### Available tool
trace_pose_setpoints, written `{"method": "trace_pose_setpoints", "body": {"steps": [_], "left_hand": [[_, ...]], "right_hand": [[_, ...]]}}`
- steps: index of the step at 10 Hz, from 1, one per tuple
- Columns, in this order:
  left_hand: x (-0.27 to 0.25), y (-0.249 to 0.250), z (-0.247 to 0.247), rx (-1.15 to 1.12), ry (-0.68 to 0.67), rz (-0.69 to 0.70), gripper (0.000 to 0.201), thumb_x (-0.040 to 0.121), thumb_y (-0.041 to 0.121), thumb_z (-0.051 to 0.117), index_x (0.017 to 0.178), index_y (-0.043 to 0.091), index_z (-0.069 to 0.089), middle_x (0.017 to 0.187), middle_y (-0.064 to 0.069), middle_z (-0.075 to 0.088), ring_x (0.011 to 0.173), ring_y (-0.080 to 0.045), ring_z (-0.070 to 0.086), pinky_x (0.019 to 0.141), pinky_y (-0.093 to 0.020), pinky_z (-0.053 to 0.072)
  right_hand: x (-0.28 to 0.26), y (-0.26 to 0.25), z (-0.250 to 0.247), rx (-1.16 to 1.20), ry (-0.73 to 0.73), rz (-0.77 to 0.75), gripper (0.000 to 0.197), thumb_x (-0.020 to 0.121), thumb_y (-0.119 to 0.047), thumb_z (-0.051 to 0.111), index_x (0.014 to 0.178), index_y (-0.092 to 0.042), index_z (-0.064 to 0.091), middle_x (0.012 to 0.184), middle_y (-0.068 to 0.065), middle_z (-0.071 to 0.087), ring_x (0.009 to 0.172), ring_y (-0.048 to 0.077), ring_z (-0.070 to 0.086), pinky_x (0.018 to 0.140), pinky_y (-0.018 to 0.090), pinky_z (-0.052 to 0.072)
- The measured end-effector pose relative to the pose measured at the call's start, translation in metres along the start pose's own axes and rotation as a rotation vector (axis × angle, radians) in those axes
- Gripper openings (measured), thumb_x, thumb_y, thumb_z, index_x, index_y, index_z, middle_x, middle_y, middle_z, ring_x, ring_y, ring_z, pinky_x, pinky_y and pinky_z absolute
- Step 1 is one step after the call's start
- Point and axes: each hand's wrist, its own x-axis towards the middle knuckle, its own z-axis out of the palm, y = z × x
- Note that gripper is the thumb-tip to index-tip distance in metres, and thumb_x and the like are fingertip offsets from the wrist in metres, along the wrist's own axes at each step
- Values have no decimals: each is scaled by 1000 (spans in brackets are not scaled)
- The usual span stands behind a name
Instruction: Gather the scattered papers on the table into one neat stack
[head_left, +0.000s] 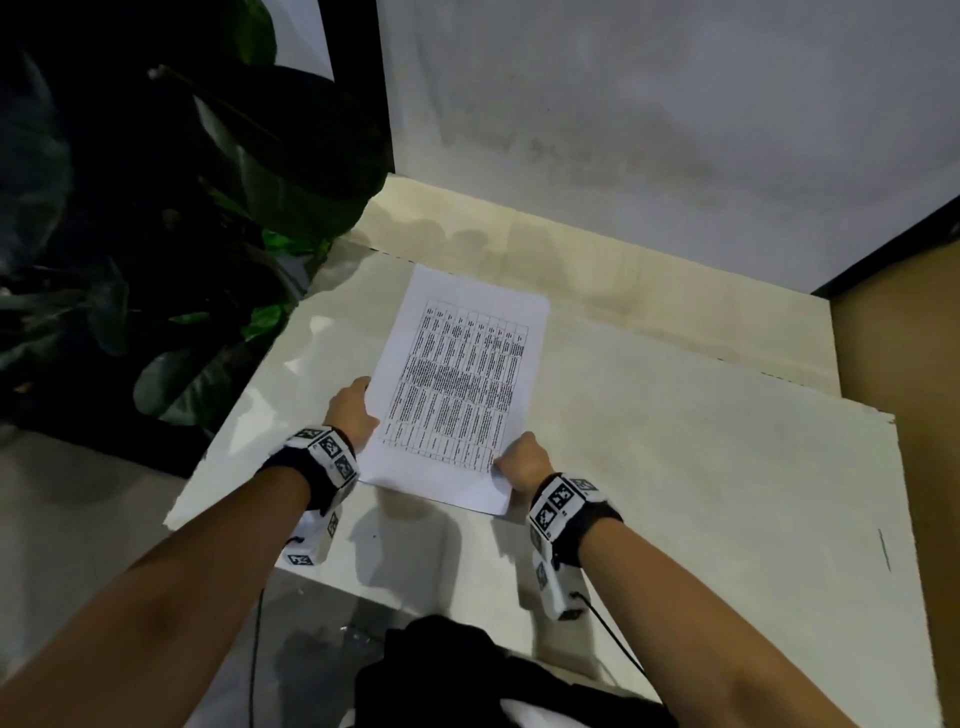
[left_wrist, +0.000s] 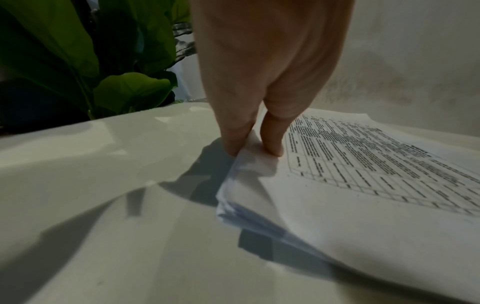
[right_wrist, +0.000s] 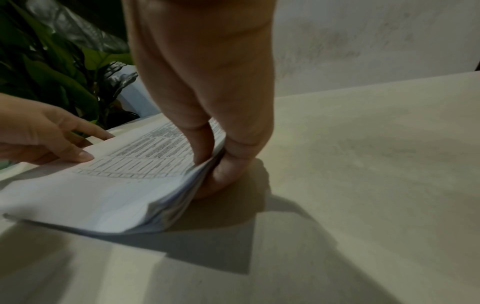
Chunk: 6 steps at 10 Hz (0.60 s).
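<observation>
Pinching paper stack (head_left: 457, 384), thumbs on top

Bare table (head_left: 701, 467) right of right hand (head_left: 522, 460); plant (head_left: 156, 208) crowds left of left hand (head_left: 353, 410); wall (head_left: 675, 130) blocks ahead.

You are looking at what seems an office corner or a plain indoor work nook. A pale table (head_left: 675, 441) fills the lower middle of the head view, a printed table form (head_left: 457, 384) lies on it, a bare whitish wall (head_left: 649, 104) spans the top, and a large-leaved potted plant (head_left: 156, 208) crowds the left.
</observation>
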Motion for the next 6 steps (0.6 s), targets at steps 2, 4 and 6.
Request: {"method": "trace_pose_setpoints", "body": {"steps": [2,4,6], "left_hand": [[4,2,1,108,-72,-30,45,80,-5,39,124,0,41,127,-24,43,103,-38,53,86,-36,46],[3,14,-2,172,-134,-94,63,83,2,47,138,-5,18,143,-26,27,126,-39,38,97,-41,39],[-8,31,-24,10,-102,31,82,86,14,55,145,4,-1,154,-20,8,142,-32,16,115,-39,20]], "right_hand": [[-7,0,-2,-21,-26,-22,51,89,-9,53,130,8,27,130,25,48,118,36,49,87,35,43],[-10,7,-6,-31,-70,-116,21,89,-20,55,75,-10,43,73,11,47,64,21,50,54,25,34],[-35,8,-43,-72,13,-203,25,87,-22,56,96,1,53,87,17,56,77,28,57,65,29,44]]}}
